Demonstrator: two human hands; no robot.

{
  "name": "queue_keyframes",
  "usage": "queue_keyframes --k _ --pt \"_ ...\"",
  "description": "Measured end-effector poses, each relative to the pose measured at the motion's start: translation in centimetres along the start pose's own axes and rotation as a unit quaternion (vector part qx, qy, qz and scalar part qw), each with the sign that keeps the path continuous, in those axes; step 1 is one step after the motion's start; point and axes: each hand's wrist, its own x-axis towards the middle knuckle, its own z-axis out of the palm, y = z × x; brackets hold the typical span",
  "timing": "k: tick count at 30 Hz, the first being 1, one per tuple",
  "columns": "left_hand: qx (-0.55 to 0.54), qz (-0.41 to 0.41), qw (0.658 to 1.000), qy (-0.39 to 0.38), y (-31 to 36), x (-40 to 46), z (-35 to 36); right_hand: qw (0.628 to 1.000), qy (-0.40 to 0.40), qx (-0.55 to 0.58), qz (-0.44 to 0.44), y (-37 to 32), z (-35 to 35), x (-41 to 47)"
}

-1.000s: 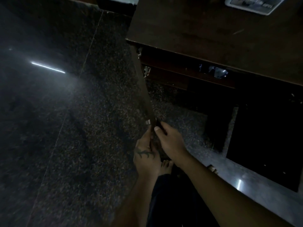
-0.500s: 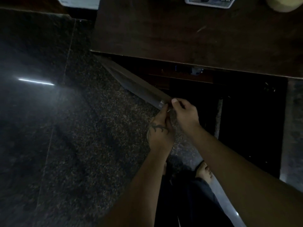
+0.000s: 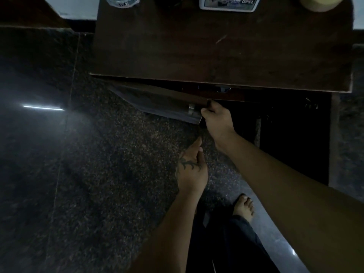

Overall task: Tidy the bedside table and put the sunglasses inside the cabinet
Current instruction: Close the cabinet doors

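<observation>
I look down on the dark wooden bedside table. Below its front edge the left cabinet door stands at a shallow angle, nearly flat with the front. My right hand grips the free edge of that door beside its small metal handle. My left hand hangs lower, off the door, fingers loosely curled with nothing in them. Something shiny glints inside the dark cabinet, too dim to name as the sunglasses.
At the table's back edge sit a clear bottle, a white printed card and a pale round object. The right cabinet half gapes dark. Speckled stone floor spreads left; my bare foot stands below.
The door has swung from wide open toward the cabinet front. My left hand has let go of it and dropped back; my right hand stays on its edge. My view has risen over the tabletop.
</observation>
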Motion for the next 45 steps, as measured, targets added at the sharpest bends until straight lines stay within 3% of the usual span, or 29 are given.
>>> queue_keyframes --k 7,14,18,23,29,37,40,45 --pt "0.028 -0.002 0.999 -0.029 -0.2 -0.3 0.9 0.998 -0.063 0.013 0.005 0.8 -1.3 0.5" --pt "0.074 0.015 0.997 -0.009 -0.7 -1.0 3.0 0.996 -0.059 0.043 0.055 3.6 -4.1 -2.8" --pt "0.106 0.055 0.992 -0.037 0.2 -1.9 4.6 0.992 -0.013 0.046 0.115 8.4 -5.6 -5.2" --pt "0.079 0.028 0.987 -0.137 2.3 -3.2 7.6 0.983 0.024 0.025 0.179 13.5 -8.4 -8.1" --pt "0.041 -0.004 0.984 -0.174 5.0 -4.3 11.7 0.973 0.055 0.136 0.179 16.5 -11.8 -10.9" --pt "0.06 -0.012 0.974 -0.217 7.9 -6.5 15.8 0.967 0.094 0.089 0.218 19.3 -15.2 -12.6" --pt "0.09 -0.005 0.971 -0.223 8.5 -7.4 17.3 0.962 0.11 0.124 0.216 19.4 -16.6 -14.1" --pt "0.135 -0.021 0.966 -0.222 9.6 -8.7 19.1 0.941 0.146 0.11 0.284 20.9 -19.9 -16.3"
